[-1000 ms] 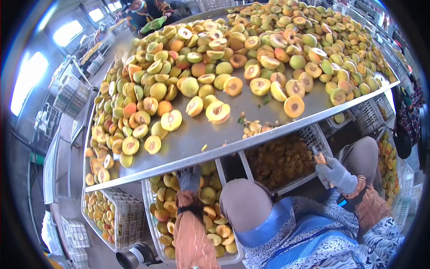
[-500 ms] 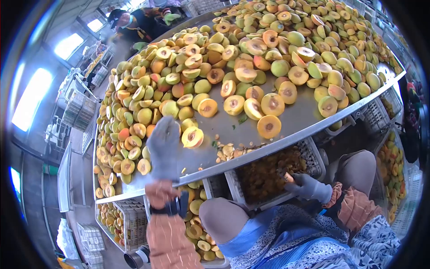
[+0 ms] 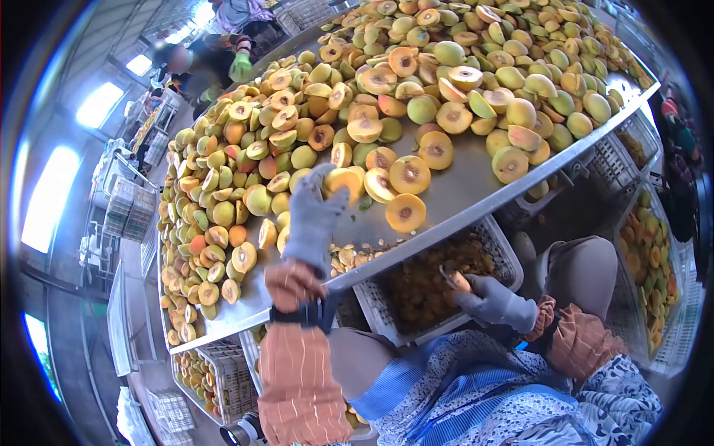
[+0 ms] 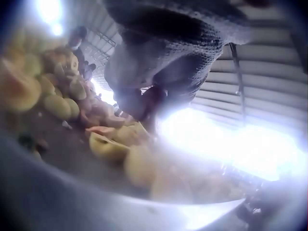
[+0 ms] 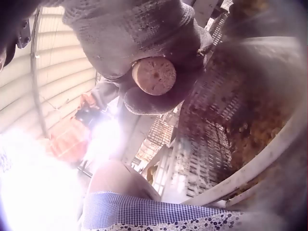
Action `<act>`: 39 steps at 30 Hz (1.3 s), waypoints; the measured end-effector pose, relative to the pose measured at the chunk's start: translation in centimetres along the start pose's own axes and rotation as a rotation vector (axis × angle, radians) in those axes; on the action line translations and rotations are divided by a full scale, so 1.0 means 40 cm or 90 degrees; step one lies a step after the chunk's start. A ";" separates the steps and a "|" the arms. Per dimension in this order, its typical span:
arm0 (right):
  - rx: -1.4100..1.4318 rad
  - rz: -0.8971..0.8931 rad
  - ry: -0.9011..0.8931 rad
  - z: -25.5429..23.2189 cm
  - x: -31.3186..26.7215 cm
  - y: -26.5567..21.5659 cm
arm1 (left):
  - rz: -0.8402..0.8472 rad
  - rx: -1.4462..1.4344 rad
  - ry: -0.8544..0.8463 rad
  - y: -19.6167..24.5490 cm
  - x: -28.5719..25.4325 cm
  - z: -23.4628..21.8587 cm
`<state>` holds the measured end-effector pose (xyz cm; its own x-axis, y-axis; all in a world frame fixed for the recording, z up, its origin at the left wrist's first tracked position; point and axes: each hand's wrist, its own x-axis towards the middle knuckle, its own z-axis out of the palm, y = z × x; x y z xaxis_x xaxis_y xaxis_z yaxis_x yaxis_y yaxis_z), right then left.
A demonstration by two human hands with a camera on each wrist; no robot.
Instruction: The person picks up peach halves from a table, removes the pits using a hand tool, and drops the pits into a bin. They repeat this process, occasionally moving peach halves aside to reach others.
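My gloved left hand [image 3: 311,223] reaches over the steel table [image 3: 476,186], its fingers and thumb around a yellow peach half [image 3: 344,181]. Other cut halves lie close by, among them one peach half [image 3: 406,213] nearer the table edge. In the left wrist view the grey glove [image 4: 159,62] fills the top and mostly hides what it grips. My gloved right hand [image 3: 494,303] holds a small tool with a round wooden handle [image 5: 154,76] and a thin metal end [image 3: 448,276], above a crate [image 3: 513,256] of brown scraps.
A large heap of peach halves [image 3: 245,149] covers much of the table. Pits and bits [image 3: 349,258] lie along its front rim. Crates of fruit stand below left [image 3: 238,372] and at the right [image 3: 647,260]. Another person's green-gloved hand [image 3: 240,67] is at the far side.
My left hand has risen from the crate of halves below to the table, then moved right onto a peach half. The right hand with the tool has shifted left, over the scraps crate.
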<state>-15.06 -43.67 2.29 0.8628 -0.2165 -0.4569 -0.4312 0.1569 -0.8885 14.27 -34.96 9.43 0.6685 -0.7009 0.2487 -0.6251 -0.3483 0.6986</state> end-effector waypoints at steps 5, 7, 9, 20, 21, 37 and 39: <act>0.180 -0.038 0.037 0.007 -0.016 -0.039 | -0.120 -0.434 -0.123 0.142 -0.269 0.096; 0.220 -0.087 0.051 0.016 -0.017 -0.036 | -0.151 -0.359 -0.138 0.156 -0.354 0.142; 0.236 -0.048 0.062 0.036 -0.030 -0.049 | -0.131 -0.256 -0.123 0.158 -0.411 0.182; 0.262 0.057 0.065 0.087 -0.045 -0.021 | -0.369 -0.816 0.185 0.142 -0.483 0.299; 0.260 0.060 0.065 0.083 -0.044 -0.009 | -0.339 -0.812 0.229 0.131 -0.472 0.301; -0.414 -0.179 0.155 0.107 -0.020 0.018 | -0.336 -0.658 0.229 0.140 -0.459 0.304; -0.414 -0.149 0.154 0.114 -0.018 0.018 | -0.336 -0.662 0.234 0.121 -0.466 0.324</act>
<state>-14.80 -38.98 2.17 0.9017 -0.3923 -0.1818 -0.3769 -0.5071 -0.7751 -6.45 -31.65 -0.53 0.9220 -0.3477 -0.1703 0.2646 0.2449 0.9328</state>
